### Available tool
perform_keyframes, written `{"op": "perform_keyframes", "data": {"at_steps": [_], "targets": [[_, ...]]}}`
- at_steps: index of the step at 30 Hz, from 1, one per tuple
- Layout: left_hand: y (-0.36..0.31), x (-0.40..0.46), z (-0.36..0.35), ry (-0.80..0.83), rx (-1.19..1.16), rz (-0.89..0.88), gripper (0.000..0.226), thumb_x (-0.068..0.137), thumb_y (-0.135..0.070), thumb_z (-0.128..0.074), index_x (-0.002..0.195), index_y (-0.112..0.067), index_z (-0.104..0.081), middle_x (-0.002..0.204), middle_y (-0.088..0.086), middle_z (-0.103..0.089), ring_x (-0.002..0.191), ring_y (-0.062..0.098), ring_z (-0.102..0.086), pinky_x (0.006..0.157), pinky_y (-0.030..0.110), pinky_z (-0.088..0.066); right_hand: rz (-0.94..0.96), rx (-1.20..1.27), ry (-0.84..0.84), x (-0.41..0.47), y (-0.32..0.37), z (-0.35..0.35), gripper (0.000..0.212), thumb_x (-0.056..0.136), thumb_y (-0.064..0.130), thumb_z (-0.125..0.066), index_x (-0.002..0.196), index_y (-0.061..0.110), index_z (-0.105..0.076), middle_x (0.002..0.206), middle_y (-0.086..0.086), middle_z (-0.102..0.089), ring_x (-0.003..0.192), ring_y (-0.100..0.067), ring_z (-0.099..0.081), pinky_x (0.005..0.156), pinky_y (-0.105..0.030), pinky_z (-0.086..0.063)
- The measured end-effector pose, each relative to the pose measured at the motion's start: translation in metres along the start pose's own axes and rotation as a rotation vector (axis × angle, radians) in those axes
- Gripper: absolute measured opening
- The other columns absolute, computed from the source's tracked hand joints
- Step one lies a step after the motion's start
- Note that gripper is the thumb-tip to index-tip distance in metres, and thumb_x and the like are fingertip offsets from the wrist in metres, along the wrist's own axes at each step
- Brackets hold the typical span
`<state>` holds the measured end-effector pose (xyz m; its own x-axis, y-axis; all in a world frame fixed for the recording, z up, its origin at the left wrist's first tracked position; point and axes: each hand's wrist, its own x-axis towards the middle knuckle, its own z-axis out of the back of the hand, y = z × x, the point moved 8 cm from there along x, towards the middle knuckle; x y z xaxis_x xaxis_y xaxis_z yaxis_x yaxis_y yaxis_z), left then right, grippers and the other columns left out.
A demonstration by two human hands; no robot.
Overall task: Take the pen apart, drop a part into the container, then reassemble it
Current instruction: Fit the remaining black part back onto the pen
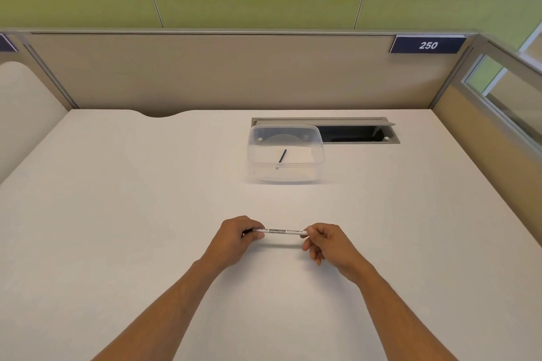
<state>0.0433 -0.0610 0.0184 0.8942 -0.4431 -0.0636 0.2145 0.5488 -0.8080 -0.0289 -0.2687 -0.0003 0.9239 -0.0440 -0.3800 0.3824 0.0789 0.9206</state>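
White surface [117, 214] bounded at the rear by a beige partition [205, 73] and at the right by a glazed side panel [498, 102]; its left edge falls away beside a curved cream form. A wavy cut-out marks the rear edge toward the left. A recessed cable hatch [357, 133], lid raised, sits near the rear edge right of centre; a blue plaque [427, 44] reading "250" hangs on the partition above it. Broad bare room lies left, right and in front of the hands.

Clear container [286, 152], lidless, stands just in front of the hatch, overlapping its left end; inside lies a thin dark rod [282, 156], tilted.

Pen [283, 231], a white marker body with black print, is held level, crosswise, just above the surface, well in front of the container. Left hand [234, 239]: fingers curled round the pen's left end, where a dark tip shows beyond the grasp. Right hand [325, 243]: thumb and forefinger pinch the right end; the other fingers are loosely bent beneath, holding nothing.
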Motion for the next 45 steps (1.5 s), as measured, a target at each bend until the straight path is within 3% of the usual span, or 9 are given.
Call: {"op": "perform_keyframes", "data": {"at_steps": [6,12,16,29,34,38,42,45], "targets": [[-0.003,-0.001,0.002,-0.018,0.003,0.001,0.008,0.086,-0.017,-0.070,0.092,-0.020,-0.075,0.082,-0.008,-0.068,0.076,0.006,-0.058,0.068,0.009,-0.040,-0.033,-0.125,-0.070,-0.002,0.000,0.006,0.042,0.099,0.035,-0.044,0.080,0.004,-0.065,0.064,-0.006,-0.066,0.046,-0.016,-0.048,0.041,-0.026,-0.038],[-0.007,-0.001,0.004,-0.029,0.006,-0.005,0.008,0.086,-0.015,-0.070,0.089,-0.019,-0.076,0.080,-0.011,-0.067,0.072,0.001,-0.056,0.066,0.010,-0.039,-0.088,-0.226,-0.118,-0.001,0.001,0.010,0.046,0.095,0.041,-0.044,0.057,0.019,-0.055,0.045,0.004,-0.048,0.041,-0.012,-0.036,0.044,-0.021,-0.030],[-0.013,-0.002,0.002,-0.042,0.026,-0.033,0.008,0.085,-0.012,-0.071,0.087,-0.017,-0.076,0.077,-0.011,-0.066,0.069,0.000,-0.055,0.065,0.010,-0.039,-0.168,-0.139,-0.076,-0.002,-0.003,0.013,0.044,0.095,0.037,-0.047,0.058,0.015,-0.053,0.048,-0.002,-0.042,0.039,-0.013,-0.026,0.042,-0.021,-0.020],[-0.016,-0.003,-0.004,-0.082,0.091,-0.110,0.006,0.086,-0.014,-0.070,0.088,-0.016,-0.075,0.079,-0.004,-0.070,0.074,0.014,-0.061,0.070,0.023,-0.045,-0.415,-0.020,-0.049,-0.001,-0.019,0.014,0.040,0.095,0.032,-0.045,0.059,0.016,-0.050,0.048,0.002,-0.039,0.039,-0.011,-0.021,0.041,-0.021,-0.020],[-0.015,-0.004,-0.007,-0.106,0.101,-0.129,0.006,0.085,-0.013,-0.071,0.089,-0.013,-0.075,0.078,-0.010,-0.067,0.072,0.008,-0.059,0.069,0.013,-0.041,-0.481,0.041,-0.053,0.000,-0.026,0.014,0.041,0.095,0.030,-0.046,0.058,0.015,-0.050,0.046,0.002,-0.040,0.037,-0.010,-0.021,0.038,-0.021,-0.019],[-0.012,0.000,-0.008,-0.114,0.081,-0.120,0.007,0.086,-0.014,-0.071,0.090,-0.014,-0.075,0.076,-0.016,-0.063,0.069,-0.005,-0.054,0.068,0.011,-0.039,-0.382,0.003,-0.090,0.005,-0.018,0.016,0.041,0.096,0.032,-0.045,0.060,0.013,-0.054,0.047,0.001,-0.044,0.038,-0.011,-0.026,0.040,-0.022,-0.021],[-0.006,0.005,-0.012,-0.092,0.110,-0.102,0.010,0.089,-0.021,-0.067,0.096,-0.019,-0.075,0.081,-0.007,-0.066,0.079,0.007,-0.056,0.074,0.024,-0.043,-0.164,-0.172,-0.184,0.012,-0.005,0.021,0.044,0.097,0.033,-0.045,0.063,0.012,-0.064,0.053,0.000,-0.055,0.043,-0.012,-0.039,0.044,-0.023,-0.031],[-0.002,0.009,-0.012,-0.096,0.163,-0.092,0.014,0.088,-0.028,-0.068,0.100,-0.023,-0.075,0.087,-0.007,-0.060,0.086,0.012,-0.054,0.076,0.026,-0.045,-0.008,-0.317,-0.259,0.015,0.006,0.027,0.036,0.096,0.030,-0.049,0.065,0.017,-0.064,0.061,0.002,-0.062,0.051,-0.011,-0.047,0.054,-0.026,-0.039]]}}
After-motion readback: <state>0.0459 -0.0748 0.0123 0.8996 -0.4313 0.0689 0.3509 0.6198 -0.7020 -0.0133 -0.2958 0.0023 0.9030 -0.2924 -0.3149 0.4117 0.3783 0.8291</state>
